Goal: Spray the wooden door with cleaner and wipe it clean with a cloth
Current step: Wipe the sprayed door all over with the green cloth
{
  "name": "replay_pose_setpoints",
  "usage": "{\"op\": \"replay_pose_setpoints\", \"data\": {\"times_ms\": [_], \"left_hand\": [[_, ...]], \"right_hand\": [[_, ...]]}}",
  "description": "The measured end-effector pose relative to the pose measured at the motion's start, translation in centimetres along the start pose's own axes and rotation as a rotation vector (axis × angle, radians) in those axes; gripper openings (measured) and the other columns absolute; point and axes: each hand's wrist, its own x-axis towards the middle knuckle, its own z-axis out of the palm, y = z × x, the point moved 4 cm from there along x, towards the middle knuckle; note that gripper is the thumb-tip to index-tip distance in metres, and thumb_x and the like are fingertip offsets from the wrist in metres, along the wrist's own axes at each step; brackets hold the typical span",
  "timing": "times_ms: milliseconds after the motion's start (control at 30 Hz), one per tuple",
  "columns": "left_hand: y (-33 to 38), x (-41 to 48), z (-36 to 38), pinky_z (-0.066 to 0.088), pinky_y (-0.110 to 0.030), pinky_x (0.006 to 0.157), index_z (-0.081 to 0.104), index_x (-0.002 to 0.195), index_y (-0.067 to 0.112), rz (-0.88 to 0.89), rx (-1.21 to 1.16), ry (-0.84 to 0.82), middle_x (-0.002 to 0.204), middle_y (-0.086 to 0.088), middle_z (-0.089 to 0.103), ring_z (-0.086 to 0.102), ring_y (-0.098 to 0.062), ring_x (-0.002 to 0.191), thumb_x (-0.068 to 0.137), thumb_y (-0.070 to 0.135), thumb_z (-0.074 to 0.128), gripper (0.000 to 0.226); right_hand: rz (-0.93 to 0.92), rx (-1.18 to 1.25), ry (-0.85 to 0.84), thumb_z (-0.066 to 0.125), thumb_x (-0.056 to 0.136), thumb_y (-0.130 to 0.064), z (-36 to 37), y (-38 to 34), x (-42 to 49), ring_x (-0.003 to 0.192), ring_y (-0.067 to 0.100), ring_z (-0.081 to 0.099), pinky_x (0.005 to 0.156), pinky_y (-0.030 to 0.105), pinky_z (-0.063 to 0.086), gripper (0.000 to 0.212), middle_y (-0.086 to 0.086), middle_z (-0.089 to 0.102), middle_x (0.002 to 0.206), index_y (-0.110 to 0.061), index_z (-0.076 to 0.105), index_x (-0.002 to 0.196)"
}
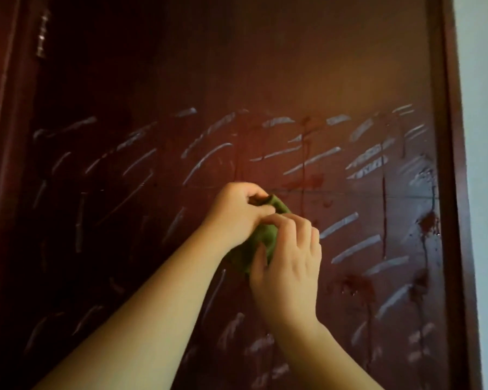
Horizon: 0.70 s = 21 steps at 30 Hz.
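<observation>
In the head view, both hands were raised in front of the dark wooden door (265,80) and both were closed on one green cloth (265,235). The left hand (237,212) was curled, its fingers bent inward and pinching the upper end of the cloth near the thumb. The right hand (288,271) sat lower and a little to the right; its fingers were bent over the cloth from above and its thumb pressed against the lower side, so the cloth was pinched between them. The two hands touched each other at the fingertips. Neither hand was spread open.

The cloth was bunched into a narrow shape between the hands. Its long axis ran from the upper right, at the left hand's fingers, down to the lower left, under the left wrist. Whether it touched the door surface could not be told, because the hands covered it.

The door filled nearly the whole view and stood upright. Many pale, slanted streaks (341,223) of cleaner lay on its middle and lower part, and thin drips (303,164) ran straight down from some of them. A metal hinge (42,35) showed at the upper left. At the right, beyond the door edge, there was a light wall (485,136).
</observation>
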Motion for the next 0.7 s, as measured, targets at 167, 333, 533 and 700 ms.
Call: {"op": "replay_pose_setpoints", "data": {"times_ms": [167, 333, 533, 700], "left_hand": [[3.4, 7.5, 1.9, 0.057, -0.028, 0.074, 0.074, 0.089, 0.015, 0.078, -0.034, -0.004, 0.084, -0.003, 0.074, 0.067, -0.013, 0.074, 0.079, 0.008, 0.08, 0.013], [6.3, 12.5, 2.7, 0.059, -0.031, 0.084, 0.073, 0.084, 0.022, 0.267, 0.077, 0.047, 0.086, 0.003, 0.074, 0.071, -0.014, 0.086, 0.084, 0.006, 0.075, 0.016], [5.7, 13.1, -0.2, 0.023, -0.032, 0.121, 0.035, 0.152, 0.02, 0.353, 0.82, 0.121, 0.159, 0.002, 0.032, 0.026, -0.018, 0.147, 0.092, 0.016, 0.063, 0.066], [1.4, 11.8, -0.4, 0.006, -0.041, 0.126, -0.005, 0.158, 0.017, 0.116, 1.048, -0.033, 0.166, 0.005, -0.015, -0.015, -0.019, 0.152, 0.078, 0.035, 0.081, 0.119]], "right_hand": [[-0.052, -0.034, 0.085, 0.067, 0.08, -0.011, 3.0, 4.9, 6.1, 0.101, 0.023, 0.042, 0.085, 0.04, 0.042, 0.032, 0.008, 0.055, 0.111, -0.015, 0.057, 0.11], [-0.151, -0.095, 0.039, 0.062, 0.086, -0.011, 6.6, 7.8, 12.9, 0.102, 0.033, 0.047, 0.085, 0.044, 0.044, 0.03, 0.016, 0.055, 0.117, -0.006, 0.058, 0.115], [-0.336, -0.244, -0.142, 0.046, 0.096, -0.03, 9.1, 9.1, 16.9, 0.123, 0.035, 0.043, 0.095, 0.045, 0.037, 0.045, 0.01, 0.046, 0.143, -0.014, 0.048, 0.138], [-0.42, -0.343, -0.246, 0.039, 0.1, -0.039, 9.2, 8.9, 17.7, 0.148, 0.029, 0.021, 0.113, 0.041, 0.026, 0.06, 0.005, 0.024, 0.162, -0.016, 0.028, 0.155]]}}
